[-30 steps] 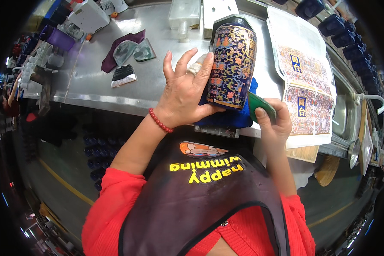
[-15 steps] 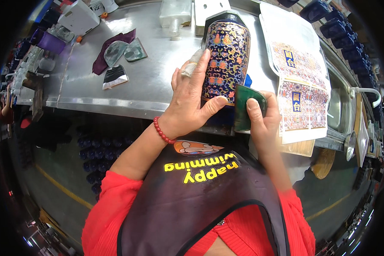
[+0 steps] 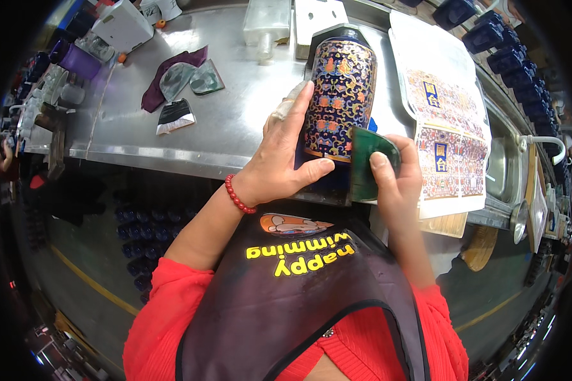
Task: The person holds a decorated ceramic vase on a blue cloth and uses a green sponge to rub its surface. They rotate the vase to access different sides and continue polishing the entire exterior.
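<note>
Head view: our left hand (image 3: 267, 162) lies along the bottle (image 3: 340, 95); our right hand (image 3: 398, 174) pinches a scraper (image 3: 365, 168) (overpressing might scratch).

The bottle (image 3: 340, 95) is dark blue, with gold curls and orange and pink flowers. The scraper (image 3: 365, 168) is green. The bead bracelet (image 3: 238, 195) is red, and so are the sleeves (image 3: 168, 286). The dark apron (image 3: 267, 311) has yellow letters. The white paper (image 3: 461, 159) has a busy flowery print with blue boxes.

Bottle (image 3: 338, 101) left of sheets (image 3: 450, 162)
</note>
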